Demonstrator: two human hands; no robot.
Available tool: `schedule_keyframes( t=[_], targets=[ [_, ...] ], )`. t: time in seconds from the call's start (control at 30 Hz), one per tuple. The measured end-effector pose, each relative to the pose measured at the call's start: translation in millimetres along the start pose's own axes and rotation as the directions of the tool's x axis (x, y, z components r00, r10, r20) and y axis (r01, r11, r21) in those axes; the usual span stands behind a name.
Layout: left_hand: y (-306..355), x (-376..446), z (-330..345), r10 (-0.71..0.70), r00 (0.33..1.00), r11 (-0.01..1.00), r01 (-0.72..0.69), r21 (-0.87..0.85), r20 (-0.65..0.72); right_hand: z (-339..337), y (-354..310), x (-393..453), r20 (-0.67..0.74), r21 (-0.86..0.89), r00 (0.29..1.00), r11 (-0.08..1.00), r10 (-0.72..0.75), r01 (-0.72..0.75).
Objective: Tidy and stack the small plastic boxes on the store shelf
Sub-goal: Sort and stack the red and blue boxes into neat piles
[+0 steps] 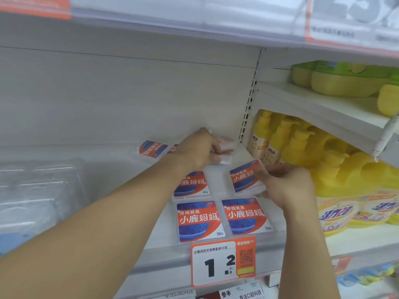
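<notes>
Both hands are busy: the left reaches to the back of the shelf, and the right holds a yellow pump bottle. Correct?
Not quite. The head view shows the right hand holding a small floss-pick box, not a bottle. The left hand does reach toward the back.

Two bare forearms, no sleeves, no watch or rings visible; left hand [199, 151], right hand [287, 186] ungloved.

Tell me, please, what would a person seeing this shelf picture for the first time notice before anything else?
Most striking are the red-and-blue floss boxes lying flat at the front of the white shelf, above an orange price tag reading 1.2. Two bare arms reach in: the left hand grips a clear box at the back, and the right hand holds a tilted box. On the right stand bright yellow bottles.
</notes>
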State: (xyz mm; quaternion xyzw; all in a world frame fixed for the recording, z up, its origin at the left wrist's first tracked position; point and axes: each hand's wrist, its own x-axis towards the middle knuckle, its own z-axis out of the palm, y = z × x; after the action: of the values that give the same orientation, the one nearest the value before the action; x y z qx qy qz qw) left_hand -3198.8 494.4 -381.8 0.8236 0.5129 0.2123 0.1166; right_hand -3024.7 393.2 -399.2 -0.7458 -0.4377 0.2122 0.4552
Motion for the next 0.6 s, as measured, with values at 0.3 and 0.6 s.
schedule_keyframes(
  t=[0.3, 0.6],
  targets=[
    [-9, -18, -26, -0.196, 0.98, 0.98, 0.196, 0.025, -0.02, 3, -15, -7, 0.393, -0.23, 0.918, 0.973, 0.063, 0.031],
    [-6, -82, -21, -0.43, 0.862, 0.897, 0.442, 0.018, 0.268, 0, -23, -17, 0.471, -0.219, 0.882, 0.971, 0.018, 0.097]
  ],
)
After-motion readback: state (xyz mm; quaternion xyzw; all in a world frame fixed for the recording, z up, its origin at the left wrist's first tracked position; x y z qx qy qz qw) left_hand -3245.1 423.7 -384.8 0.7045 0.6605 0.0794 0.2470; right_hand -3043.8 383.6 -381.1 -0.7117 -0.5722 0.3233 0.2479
